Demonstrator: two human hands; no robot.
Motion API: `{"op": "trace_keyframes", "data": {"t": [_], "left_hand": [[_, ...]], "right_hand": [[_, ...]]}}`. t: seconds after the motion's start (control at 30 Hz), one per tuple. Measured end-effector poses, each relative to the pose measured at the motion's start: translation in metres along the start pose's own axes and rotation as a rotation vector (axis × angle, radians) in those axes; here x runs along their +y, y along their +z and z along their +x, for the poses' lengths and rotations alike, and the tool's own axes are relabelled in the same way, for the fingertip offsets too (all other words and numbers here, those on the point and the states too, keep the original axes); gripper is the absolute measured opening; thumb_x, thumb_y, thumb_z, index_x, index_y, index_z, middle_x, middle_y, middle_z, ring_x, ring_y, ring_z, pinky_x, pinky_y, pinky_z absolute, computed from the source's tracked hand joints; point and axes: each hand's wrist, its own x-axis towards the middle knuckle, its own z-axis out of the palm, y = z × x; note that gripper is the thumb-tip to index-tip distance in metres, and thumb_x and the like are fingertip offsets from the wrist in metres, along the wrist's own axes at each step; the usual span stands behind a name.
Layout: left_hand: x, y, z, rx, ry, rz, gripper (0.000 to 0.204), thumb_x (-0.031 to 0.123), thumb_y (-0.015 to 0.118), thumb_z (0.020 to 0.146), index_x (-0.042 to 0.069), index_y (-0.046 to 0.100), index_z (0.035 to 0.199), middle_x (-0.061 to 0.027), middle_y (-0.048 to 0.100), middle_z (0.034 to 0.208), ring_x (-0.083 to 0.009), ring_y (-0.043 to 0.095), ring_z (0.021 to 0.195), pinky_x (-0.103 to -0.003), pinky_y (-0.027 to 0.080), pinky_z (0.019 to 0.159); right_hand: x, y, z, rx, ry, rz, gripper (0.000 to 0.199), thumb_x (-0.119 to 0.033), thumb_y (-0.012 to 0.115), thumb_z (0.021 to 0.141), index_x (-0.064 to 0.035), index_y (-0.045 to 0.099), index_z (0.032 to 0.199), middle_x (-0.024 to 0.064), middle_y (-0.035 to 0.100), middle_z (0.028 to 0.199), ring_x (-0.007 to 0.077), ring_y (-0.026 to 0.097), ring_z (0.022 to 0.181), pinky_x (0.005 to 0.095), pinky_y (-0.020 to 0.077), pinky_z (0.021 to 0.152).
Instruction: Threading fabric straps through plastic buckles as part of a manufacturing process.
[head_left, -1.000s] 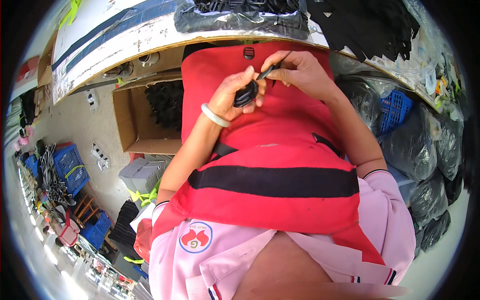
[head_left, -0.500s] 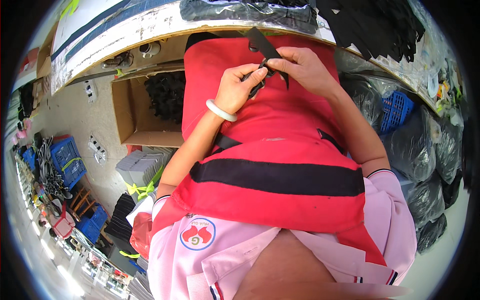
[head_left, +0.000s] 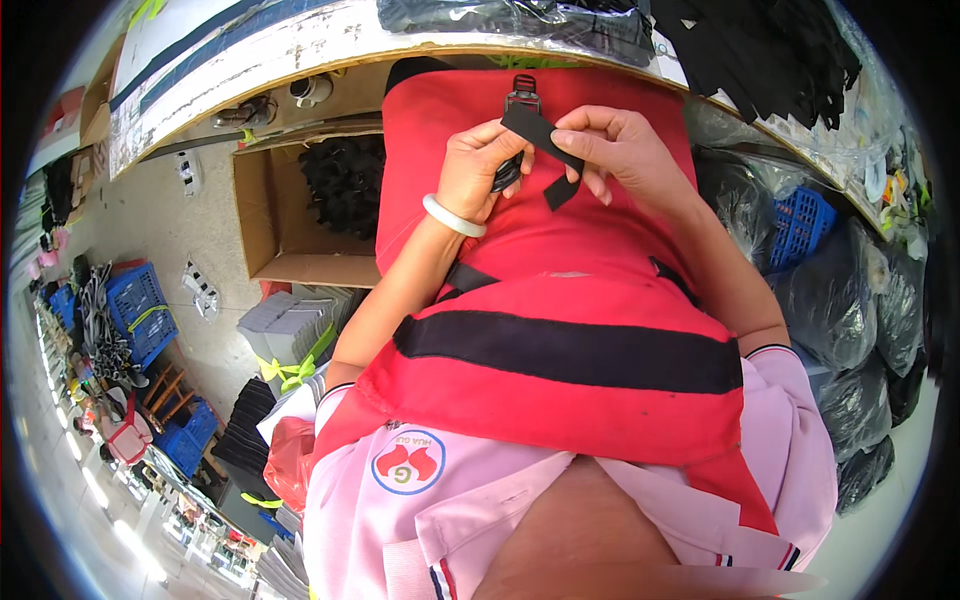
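While a red apron (head_left: 600,245) is spread across the lap, a short black strap (head_left: 532,127) is held above it between two bare hands. One end is pinched between thumb and fingers of the left hand (head_left: 475,172), in which small dark parts (head_left: 507,175) are also cupped — their exact kind cannot be told. Farther along, the strap is pinched by the right hand (head_left: 630,152), and a tail of it is left hanging below. A black buckle (head_left: 522,92) is seen just beyond the strap, over the apron; whether the two are joined cannot be made out. On the left wrist a white bangle (head_left: 455,217) is worn. To the left, black pieces (head_left: 345,185) are held in a cardboard box (head_left: 310,268), with gray sheets (head_left: 282,325) stacked nearby. Across the worktable (head_left: 340,50), black cloth (head_left: 755,60) is heaped; at right, a blue basket (head_left: 800,228) is bordered by plastic bags (head_left: 830,305).
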Motion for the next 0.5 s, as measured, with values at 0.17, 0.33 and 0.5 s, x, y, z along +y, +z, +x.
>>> {"op": "trace_keyframes", "data": {"t": [0.17,0.33,0.5], "left_hand": [[0.000,0.004,-0.001,0.060,0.100,0.169,0.011,0.010,0.063,0.091,0.001,0.069,0.091,-0.0053,0.061,0.069,-0.0063,0.050,0.048,-0.020,0.036,0.039],[-0.005,0.008,0.001,0.139,0.233,0.264,0.009,0.005,0.065,0.088,0.000,0.071,0.093,-0.0033,0.061,0.073,-0.0057,0.050,0.049,-0.020,0.036,0.038],[-0.012,0.009,0.006,0.243,0.580,0.492,0.015,0.000,0.068,0.084,-0.002,0.070,0.099,-0.0026,0.062,0.082,-0.0075,0.056,0.064,-0.022,0.043,0.053]], "right_hand": [[0.012,0.003,0.001,0.042,0.096,0.261,0.023,-0.021,0.061,0.093,0.0005,0.062,0.102,0.0064,0.062,0.070,0.0057,0.049,0.041,0.0185,0.0376,0.039],[0.017,0.010,-0.002,0.052,0.113,0.422,0.021,-0.022,0.060,0.094,-0.0020,0.060,0.102,0.0047,0.062,0.070,0.0047,0.048,0.043,0.0185,0.0359,0.038],[0.022,0.018,-0.001,0.027,0.105,0.609,0.019,-0.022,0.059,0.095,-0.0047,0.058,0.104,0.0033,0.062,0.071,0.0035,0.051,0.048,0.0173,0.0359,0.041]]}}
